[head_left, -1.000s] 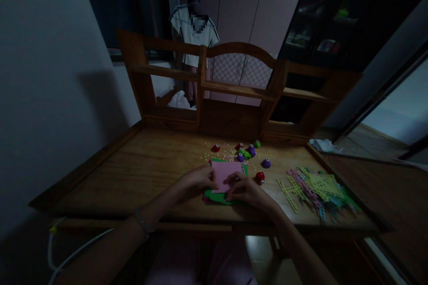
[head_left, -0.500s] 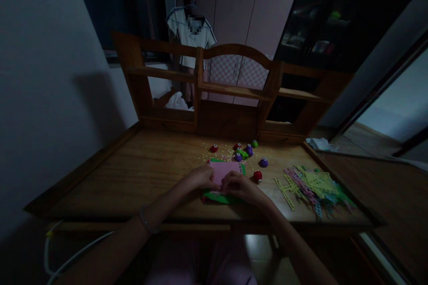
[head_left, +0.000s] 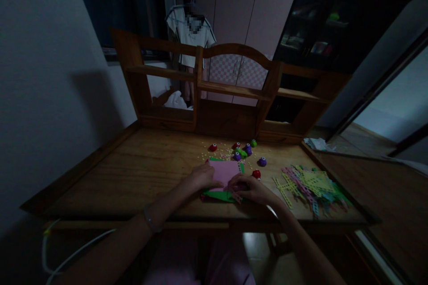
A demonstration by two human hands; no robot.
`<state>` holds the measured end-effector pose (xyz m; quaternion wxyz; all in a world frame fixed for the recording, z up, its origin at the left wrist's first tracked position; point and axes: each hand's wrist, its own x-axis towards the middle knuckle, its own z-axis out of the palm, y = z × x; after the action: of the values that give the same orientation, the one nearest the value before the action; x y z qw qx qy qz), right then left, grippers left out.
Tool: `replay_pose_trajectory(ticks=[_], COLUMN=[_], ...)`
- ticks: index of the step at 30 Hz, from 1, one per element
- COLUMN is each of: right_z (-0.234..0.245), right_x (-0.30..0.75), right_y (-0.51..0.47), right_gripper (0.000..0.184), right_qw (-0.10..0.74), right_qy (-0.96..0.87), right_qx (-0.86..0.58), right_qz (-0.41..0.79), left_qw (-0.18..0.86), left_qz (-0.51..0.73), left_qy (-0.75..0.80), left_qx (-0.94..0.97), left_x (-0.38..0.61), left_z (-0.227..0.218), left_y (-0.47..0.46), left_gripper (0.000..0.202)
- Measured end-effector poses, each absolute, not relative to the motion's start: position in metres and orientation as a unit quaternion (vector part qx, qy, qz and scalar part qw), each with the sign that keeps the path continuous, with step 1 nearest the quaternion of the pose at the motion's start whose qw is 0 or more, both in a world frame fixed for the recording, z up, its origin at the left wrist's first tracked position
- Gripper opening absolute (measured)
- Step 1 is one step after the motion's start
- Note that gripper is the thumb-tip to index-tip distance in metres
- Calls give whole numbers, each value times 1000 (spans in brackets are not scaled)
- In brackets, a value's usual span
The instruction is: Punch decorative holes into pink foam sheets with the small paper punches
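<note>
Two bare hands are busy on the wooden bench, right at its near edge. From where I stand, the left hand lies over the left side of a pink sheet, thumb stretched along its lower part; I can't tell whether those fingers pinch it or merely press. The right hand has its fingers curled around a narrow pink strip with holes in it, at the sheet's lower right corner. Beneath the pink lies a green sheet, showing along the near edge and the right side.

Just past the right hand sits a red figure, with a purple figure farther back and several more clustered beyond the sheets, among scattered tiny pieces. Off to the right spreads a heap of perforated strips, yellow, pink, blue and green. A wooden shelf unit stands along the back.
</note>
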<state>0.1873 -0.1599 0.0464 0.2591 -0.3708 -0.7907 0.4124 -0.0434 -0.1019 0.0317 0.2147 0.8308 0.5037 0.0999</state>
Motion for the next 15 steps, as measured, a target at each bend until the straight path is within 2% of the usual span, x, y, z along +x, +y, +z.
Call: replay_pose_trajectory(ticks=[3,6,10,15], right_z=[46,42,36,31], right_x=[184,179,178,192], right_y=[-155,-150,-147,-149], right_gripper=[24,23,22,20], right_qw=[261,272,280,280], right_qy=[-792,-798,-802,-796], right_qx=[-372,-369,-361,-361], right_qz=[408,391,384,397], left_qw=[180,218,318,339], left_qz=[138,119,30,-5], left_qy=[475,439,422,421], left_qx=[850,863,848,841], left_x=[-35,-27,-24,-24], left_z=[23,22,26,25], left_y=[-99,-89,-72,-58], left_gripper=[41,34,38,45])
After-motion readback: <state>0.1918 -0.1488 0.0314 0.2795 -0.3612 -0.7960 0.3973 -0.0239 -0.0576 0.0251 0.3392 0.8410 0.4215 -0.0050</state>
